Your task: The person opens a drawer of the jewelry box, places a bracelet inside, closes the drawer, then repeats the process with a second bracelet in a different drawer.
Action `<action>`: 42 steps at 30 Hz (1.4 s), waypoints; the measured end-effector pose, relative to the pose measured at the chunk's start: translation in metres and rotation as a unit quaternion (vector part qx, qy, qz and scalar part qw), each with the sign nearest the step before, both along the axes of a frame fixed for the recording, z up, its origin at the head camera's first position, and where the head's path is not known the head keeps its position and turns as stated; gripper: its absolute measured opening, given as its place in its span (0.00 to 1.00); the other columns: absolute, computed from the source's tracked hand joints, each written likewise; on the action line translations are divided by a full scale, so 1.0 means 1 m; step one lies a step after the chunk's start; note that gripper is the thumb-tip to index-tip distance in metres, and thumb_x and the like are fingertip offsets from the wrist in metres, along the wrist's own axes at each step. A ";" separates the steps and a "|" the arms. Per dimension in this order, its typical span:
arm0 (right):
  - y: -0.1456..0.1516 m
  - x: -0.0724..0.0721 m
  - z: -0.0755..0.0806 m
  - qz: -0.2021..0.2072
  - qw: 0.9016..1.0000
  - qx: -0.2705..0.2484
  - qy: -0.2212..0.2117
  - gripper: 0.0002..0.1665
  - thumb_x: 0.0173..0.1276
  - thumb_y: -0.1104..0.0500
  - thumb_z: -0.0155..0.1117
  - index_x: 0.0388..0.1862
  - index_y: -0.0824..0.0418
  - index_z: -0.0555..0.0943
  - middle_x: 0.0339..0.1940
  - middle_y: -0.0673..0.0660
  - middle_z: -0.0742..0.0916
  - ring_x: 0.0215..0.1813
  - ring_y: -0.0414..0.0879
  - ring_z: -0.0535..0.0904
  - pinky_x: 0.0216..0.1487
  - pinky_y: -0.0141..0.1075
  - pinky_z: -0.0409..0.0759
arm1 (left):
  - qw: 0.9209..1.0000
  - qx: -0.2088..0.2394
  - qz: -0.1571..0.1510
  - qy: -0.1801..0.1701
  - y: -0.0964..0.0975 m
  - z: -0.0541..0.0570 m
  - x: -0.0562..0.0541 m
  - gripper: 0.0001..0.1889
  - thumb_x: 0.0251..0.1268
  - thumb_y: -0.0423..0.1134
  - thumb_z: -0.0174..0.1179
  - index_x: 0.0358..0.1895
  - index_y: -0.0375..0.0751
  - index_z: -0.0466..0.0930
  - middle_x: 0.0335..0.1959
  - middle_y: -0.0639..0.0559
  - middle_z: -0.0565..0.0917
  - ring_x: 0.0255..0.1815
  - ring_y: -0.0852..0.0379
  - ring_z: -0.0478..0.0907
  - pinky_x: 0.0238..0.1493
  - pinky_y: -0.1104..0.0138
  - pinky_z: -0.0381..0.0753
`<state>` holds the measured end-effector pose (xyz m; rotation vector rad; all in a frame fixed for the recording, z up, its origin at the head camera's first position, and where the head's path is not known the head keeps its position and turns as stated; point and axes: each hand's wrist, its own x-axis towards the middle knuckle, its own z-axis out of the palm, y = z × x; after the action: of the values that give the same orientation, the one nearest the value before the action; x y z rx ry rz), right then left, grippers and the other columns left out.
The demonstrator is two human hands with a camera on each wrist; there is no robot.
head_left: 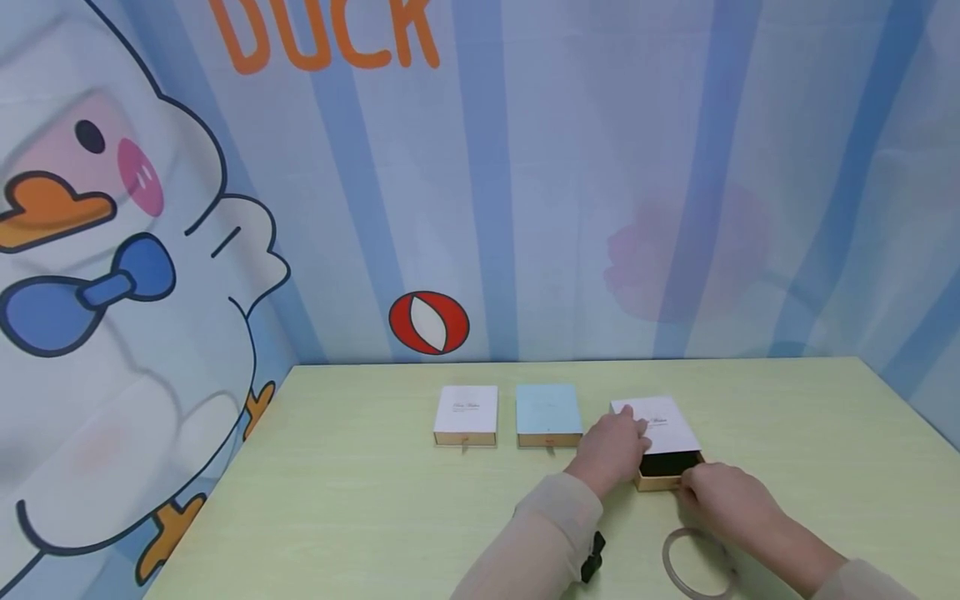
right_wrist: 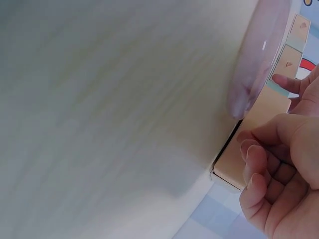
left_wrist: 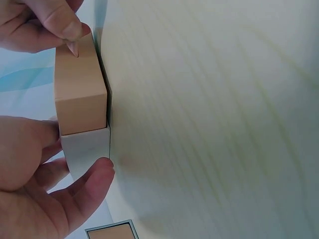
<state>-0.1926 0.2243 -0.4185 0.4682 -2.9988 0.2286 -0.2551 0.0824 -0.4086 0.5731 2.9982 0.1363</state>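
Observation:
A white drawer box (head_left: 667,432) stands at the right of the row, its tan drawer (head_left: 660,484) partly out toward me and showing a dark inside. My left hand (head_left: 611,450) holds the white cover; the left wrist view shows the thumb along its side and other fingers across the box. With thumb and finger, my right hand (head_left: 731,500) pinches the small pull tab (left_wrist: 74,48) on the drawer front. Below that hand lies a pale translucent ring (head_left: 671,560), like a bangle, on the table.
A light blue drawer box (head_left: 549,408) and another white drawer box (head_left: 466,410) stand to the left, both closed, with small tabs in front. The pale green table (head_left: 337,500) meets a cartoon duck backdrop (head_left: 555,183) at its far edge.

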 end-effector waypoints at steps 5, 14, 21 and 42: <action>0.002 0.001 -0.002 0.006 1.000 -0.002 0.005 0.11 0.60 0.60 0.64 0.18 0.55 0.78 0.15 0.49 0.78 0.19 0.41 0.67 0.18 0.36 0.66 | 1.000 0.000 0.001 0.003 0.000 0.000 0.000 0.19 0.72 0.52 0.48 0.64 0.64 0.71 0.56 0.62 0.74 0.35 0.63 0.72 0.36 0.76 0.76; 0.006 0.003 -0.004 0.020 1.000 -0.004 0.008 0.14 0.59 0.61 0.65 0.16 0.52 0.75 0.14 0.47 0.76 0.19 0.41 0.65 0.19 0.35 0.65 | 1.000 0.004 0.006 0.000 0.001 -0.001 0.000 0.19 0.72 0.52 0.48 0.64 0.64 0.71 0.56 0.62 0.74 0.35 0.63 0.72 0.37 0.76 0.76; 0.009 0.004 -0.004 0.041 0.999 -0.002 0.014 0.16 0.58 0.61 0.66 0.15 0.49 0.73 0.14 0.44 0.74 0.20 0.39 0.63 0.20 0.33 0.64 | 1.000 0.008 0.008 -0.006 0.001 0.000 0.000 0.19 0.72 0.51 0.48 0.64 0.64 0.70 0.59 0.62 0.74 0.38 0.64 0.73 0.40 0.76 0.77; 0.020 0.007 -0.005 0.086 0.996 -0.002 0.016 0.17 0.59 0.58 0.65 0.15 0.45 0.72 0.15 0.36 0.72 0.19 0.34 0.61 0.21 0.28 0.63 | 1.000 0.010 0.016 -0.016 0.000 0.002 0.000 0.21 0.72 0.52 0.48 0.66 0.65 0.68 0.65 0.64 0.70 0.42 0.64 0.74 0.41 0.76 0.77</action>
<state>-0.1856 0.2440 -0.4238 0.7232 -2.9269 0.2389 -0.2547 0.0825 -0.4066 0.5213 2.9795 0.1760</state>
